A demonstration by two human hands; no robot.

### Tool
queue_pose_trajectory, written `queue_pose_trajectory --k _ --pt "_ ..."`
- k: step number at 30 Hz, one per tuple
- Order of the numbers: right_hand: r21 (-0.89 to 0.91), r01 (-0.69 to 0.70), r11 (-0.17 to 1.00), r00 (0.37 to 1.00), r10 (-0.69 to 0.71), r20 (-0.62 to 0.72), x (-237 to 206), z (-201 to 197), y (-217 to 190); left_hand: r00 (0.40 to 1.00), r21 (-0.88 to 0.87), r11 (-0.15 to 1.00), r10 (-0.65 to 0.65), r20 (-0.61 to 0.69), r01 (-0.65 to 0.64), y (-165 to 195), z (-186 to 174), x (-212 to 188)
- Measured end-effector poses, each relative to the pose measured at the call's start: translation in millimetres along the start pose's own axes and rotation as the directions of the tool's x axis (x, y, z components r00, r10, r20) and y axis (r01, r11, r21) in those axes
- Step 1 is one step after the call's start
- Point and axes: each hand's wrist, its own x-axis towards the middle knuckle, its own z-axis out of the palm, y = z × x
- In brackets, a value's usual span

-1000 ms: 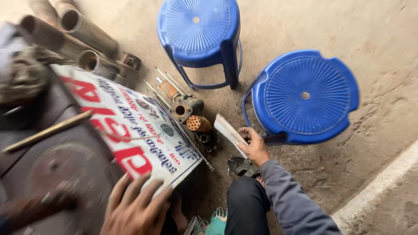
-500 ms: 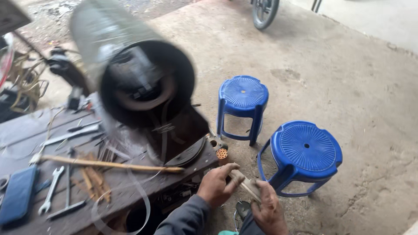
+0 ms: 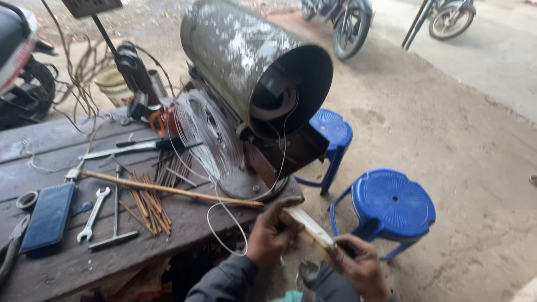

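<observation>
Blue stools (image 3: 393, 204), metal drum (image 3: 254, 61), spanner (image 3: 94, 214), phone (image 3: 49, 217) on workbench (image 3: 50, 148).

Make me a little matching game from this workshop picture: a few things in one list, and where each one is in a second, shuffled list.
Things:
1. wrench
2. metal drum
3. pale flat strip
4. blue stool

Places:
A. on the ground, right of the bench
B. held between the left hand and right hand
C. flat on the wooden bench, next to a dark phone
D. on its side on a stand, open end toward the camera

Pairs: 1-C, 2-D, 3-B, 4-A
</observation>
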Motion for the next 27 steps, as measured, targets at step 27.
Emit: queue_pose_trajectory --k 27 --pt "-0.561 0.567 0.603 0.823 -0.398 0.405 -21.7 39.7 -129.1 0.914 0.151 0.902 0.405 0.031 -0.405 41.4 -19.5 -52.6"
